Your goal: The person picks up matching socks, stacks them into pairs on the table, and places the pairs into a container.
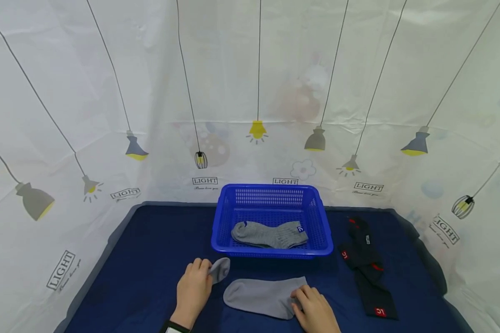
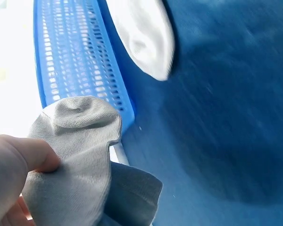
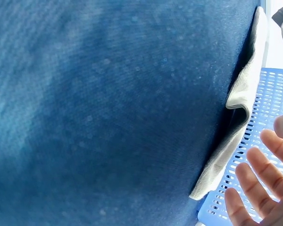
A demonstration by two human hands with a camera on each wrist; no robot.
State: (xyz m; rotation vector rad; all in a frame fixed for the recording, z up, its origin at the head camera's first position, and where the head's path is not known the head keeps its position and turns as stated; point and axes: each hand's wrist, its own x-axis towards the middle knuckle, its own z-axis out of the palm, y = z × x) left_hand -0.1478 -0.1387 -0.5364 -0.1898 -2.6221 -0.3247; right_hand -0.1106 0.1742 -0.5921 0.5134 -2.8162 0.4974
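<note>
My left hand (image 1: 194, 286) pinches a light grey sock (image 2: 75, 160) between thumb and fingers, left of the basket's front corner. In the head view only the end of this sock (image 1: 220, 270) shows past the fingers. A second light grey sock (image 1: 260, 296) lies on the dark blue cloth in front of the basket, its toe to the left. Over the cuff end of that sock is my right hand (image 1: 314, 307). The right wrist view shows this hand's fingers (image 3: 254, 181) spread and apart from the sock (image 3: 247, 89), with nothing between them.
A blue plastic basket (image 1: 271, 253) stands at the back, with a pair of darker grey socks (image 1: 271, 235) inside. Black socks (image 1: 368, 263) with red marks lie crossed to its right. Behind, a white sheet (image 1: 250, 55) with printed lamps hangs around the dark blue cloth (image 1: 150, 259).
</note>
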